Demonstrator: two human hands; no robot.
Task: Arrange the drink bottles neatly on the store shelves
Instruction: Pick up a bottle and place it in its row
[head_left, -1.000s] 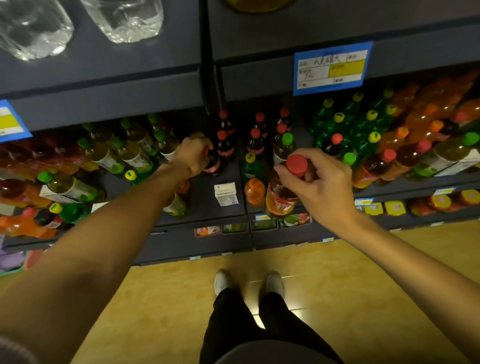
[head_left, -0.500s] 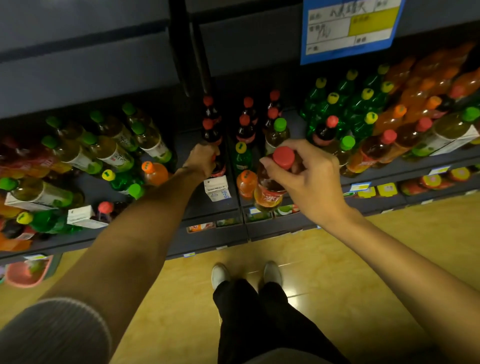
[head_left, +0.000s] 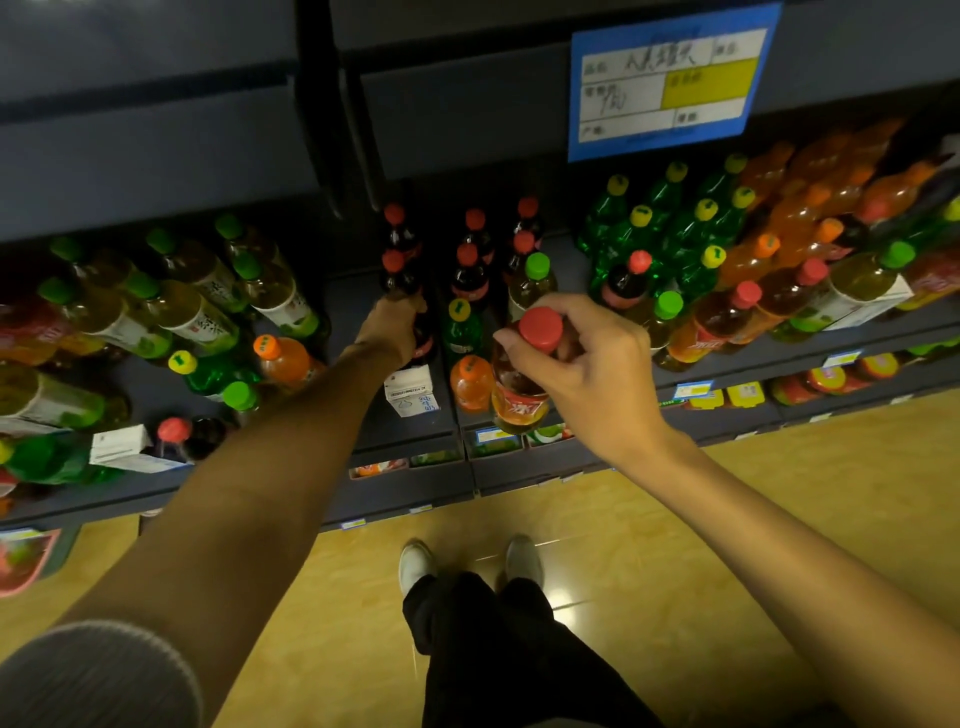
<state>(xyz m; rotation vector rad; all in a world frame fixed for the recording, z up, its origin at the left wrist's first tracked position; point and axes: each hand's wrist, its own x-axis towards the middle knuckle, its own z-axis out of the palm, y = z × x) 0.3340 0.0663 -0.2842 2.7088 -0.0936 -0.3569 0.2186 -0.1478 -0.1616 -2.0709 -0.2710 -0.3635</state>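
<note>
The right hand (head_left: 587, 374) pinched a tea bottle (head_left: 519, 395) by the neck under its red cap (head_left: 541, 328), fingers curled round it, probably so the body hung free to drop into a gap; the bottle hung over the shelf (head_left: 410, 431) front, at about 1 o'clock from the shoes (head_left: 415, 564); an orange bottle (head_left: 470, 384) stood just beside it at 9 o'clock. The left hand (head_left: 392, 327) reached deeper at 11 o'clock and gripped a cola bottle (head_left: 423, 345), its fingers wrapped round the top, seemingly to slide it into line with the cola row (head_left: 395, 260) behind; its cap was hidden. A white tag (head_left: 410, 397) sat before it. Green bottles (head_left: 670, 234) crowded at 2 o'clock.
</note>
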